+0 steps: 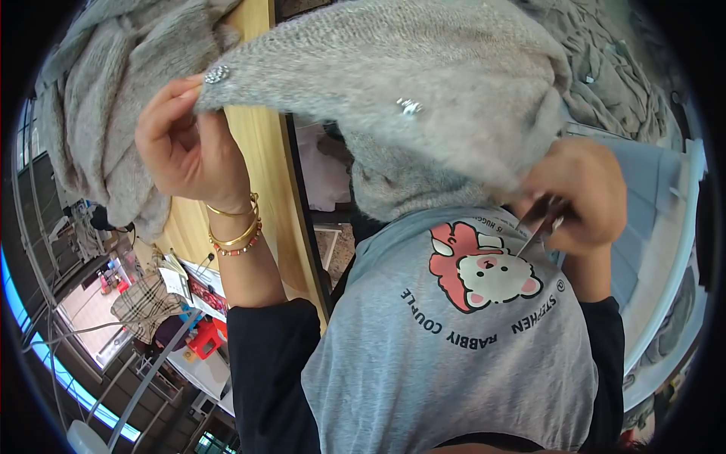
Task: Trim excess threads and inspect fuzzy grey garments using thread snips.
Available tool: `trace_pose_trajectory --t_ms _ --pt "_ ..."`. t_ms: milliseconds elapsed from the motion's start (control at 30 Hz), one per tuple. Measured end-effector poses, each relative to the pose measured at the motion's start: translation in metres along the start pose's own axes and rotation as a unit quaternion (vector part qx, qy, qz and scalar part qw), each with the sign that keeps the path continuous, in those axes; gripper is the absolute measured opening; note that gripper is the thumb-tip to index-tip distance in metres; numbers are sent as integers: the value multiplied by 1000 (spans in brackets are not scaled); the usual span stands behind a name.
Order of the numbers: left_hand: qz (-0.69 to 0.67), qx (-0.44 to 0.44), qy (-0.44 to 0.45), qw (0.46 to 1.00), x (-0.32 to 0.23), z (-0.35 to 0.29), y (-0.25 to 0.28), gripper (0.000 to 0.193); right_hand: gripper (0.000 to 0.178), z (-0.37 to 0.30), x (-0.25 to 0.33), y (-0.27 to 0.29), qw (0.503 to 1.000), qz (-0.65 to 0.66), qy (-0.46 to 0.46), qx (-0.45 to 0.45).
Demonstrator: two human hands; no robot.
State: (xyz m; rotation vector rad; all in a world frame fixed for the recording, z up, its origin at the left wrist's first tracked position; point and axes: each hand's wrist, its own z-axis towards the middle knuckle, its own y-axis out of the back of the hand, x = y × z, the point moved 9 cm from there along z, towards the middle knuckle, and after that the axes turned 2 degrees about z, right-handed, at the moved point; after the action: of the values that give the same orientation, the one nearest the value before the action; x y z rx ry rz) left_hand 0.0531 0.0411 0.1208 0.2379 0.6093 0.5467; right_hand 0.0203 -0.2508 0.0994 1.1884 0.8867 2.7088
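A fuzzy grey knitted garment is stretched across the space above my lap, its edge lifted. My left hand pinches its left corner between thumb and fingers, right beside a sparkling button. A second shiny button shows farther along the edge, blurred. My right hand is closed around small dark metal snips, whose blades point down and left. It is at the garment's right end, and motion blur hides whether its fingers also grip the knit.
A wooden table edge runs along my left, with a heap of grey knitwear on it. To my right stands a pale blue plastic bin; more grey knits lie beyond it. A red plastic object sits at the lower left.
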Motion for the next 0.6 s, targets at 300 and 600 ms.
trace_pose_trajectory --t_ms 300,600 --pt "-112 46 227 966 68 -35 -19 15 26 -6 -12 -71 995 37 -27 92" --pt "-104 80 250 959 67 -49 -34 15 28 -15 -25 -80 990 37 -70 113"
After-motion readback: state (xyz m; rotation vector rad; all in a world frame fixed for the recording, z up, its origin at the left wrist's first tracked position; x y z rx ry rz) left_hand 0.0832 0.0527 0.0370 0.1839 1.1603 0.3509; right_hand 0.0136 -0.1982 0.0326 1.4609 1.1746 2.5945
